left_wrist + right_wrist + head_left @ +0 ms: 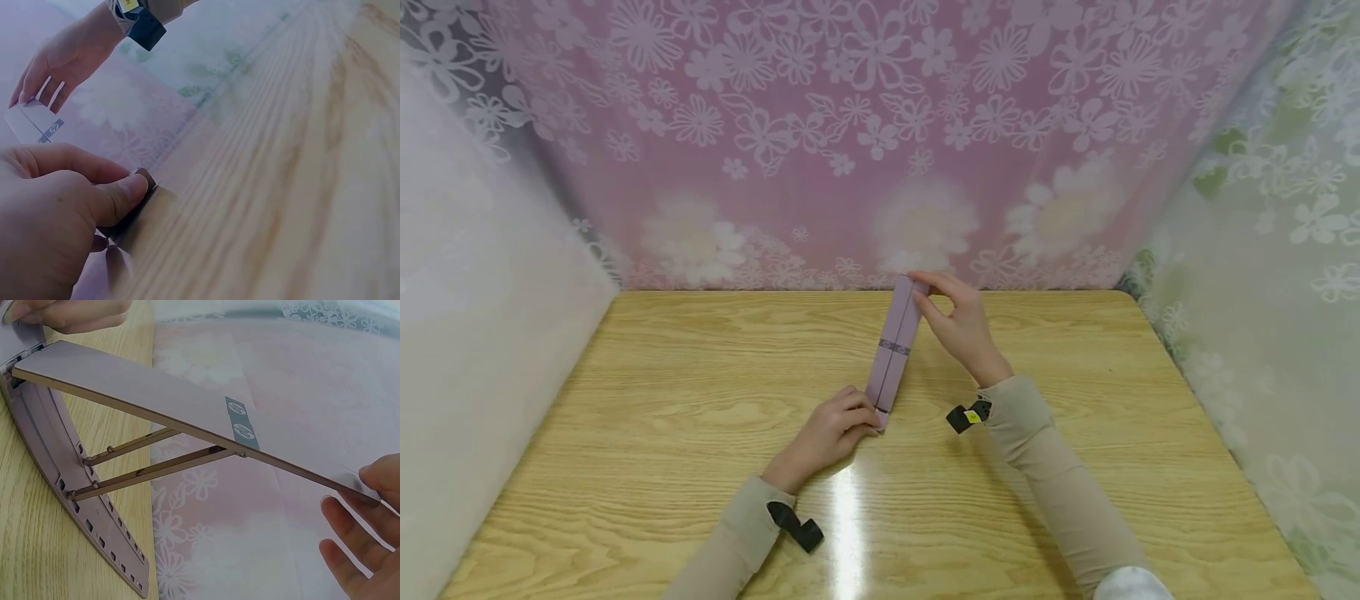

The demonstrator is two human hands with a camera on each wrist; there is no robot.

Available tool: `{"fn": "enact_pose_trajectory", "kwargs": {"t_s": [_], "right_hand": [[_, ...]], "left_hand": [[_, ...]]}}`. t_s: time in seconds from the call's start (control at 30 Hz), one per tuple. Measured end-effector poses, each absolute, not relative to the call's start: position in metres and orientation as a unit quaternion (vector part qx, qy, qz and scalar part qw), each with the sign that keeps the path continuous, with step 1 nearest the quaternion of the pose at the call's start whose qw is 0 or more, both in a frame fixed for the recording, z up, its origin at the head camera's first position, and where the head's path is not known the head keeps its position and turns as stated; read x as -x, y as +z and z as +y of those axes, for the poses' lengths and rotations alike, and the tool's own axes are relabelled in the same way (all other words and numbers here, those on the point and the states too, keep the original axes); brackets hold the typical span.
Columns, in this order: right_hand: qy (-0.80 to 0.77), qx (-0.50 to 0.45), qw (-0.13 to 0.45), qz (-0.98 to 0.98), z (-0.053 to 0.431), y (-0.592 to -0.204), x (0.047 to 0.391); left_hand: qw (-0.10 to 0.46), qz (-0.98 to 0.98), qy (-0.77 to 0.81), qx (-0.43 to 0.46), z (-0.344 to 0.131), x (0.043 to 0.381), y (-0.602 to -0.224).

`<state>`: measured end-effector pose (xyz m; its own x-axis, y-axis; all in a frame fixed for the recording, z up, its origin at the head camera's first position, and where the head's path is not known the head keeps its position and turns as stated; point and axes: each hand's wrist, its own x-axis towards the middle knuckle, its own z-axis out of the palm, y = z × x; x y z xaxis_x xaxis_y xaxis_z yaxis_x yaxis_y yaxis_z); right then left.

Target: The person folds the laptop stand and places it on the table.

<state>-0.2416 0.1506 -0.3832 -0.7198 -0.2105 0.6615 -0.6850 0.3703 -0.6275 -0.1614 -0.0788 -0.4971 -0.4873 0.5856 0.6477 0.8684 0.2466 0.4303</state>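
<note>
A slim pinkish-purple folding laptop stand [896, 325] rises at a slant from the table, a dark band with round logos crossing its top panel. Thumb and fingers of my right hand [961, 329] pinch its raised far end. Down at the near, hinged end, my left hand [831, 429] pinches the small end piece between thumb and fingers. In the right wrist view, two support struts [153, 469] link the lifted panel to the slotted base [94, 515], which lies on the table. My left palm hides part of the end piece in the left wrist view.
The wood-grain table [700, 358] carries a bright light reflection near its front. Pink floral curtain [820, 167] hangs behind the back edge, with pale fabric on both sides. Each wrist wears a small black camera mount, such as the right one [962, 417].
</note>
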Motion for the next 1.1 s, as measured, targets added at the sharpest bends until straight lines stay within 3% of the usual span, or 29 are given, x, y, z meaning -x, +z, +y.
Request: {"fn": "enact_pose_trajectory", "kwargs": {"t_s": [0.23,0.73,1.1], "right_hand": [[0.471,-0.283,0.240,-0.800,0.135,-0.352,0.216],[0.485,-0.298,0.219,-0.793,0.134,-0.351,0.217],[0.486,-0.294,0.223,-0.792,0.133,-0.352,0.217]], "left_hand": [[0.187,-0.770,-0.395,0.464,-0.079,0.161,-0.502],[0.262,-0.833,-0.328,0.362,-0.059,0.145,-0.502],[0.258,-0.830,-0.351,0.348,-0.060,0.144,-0.504]]}}
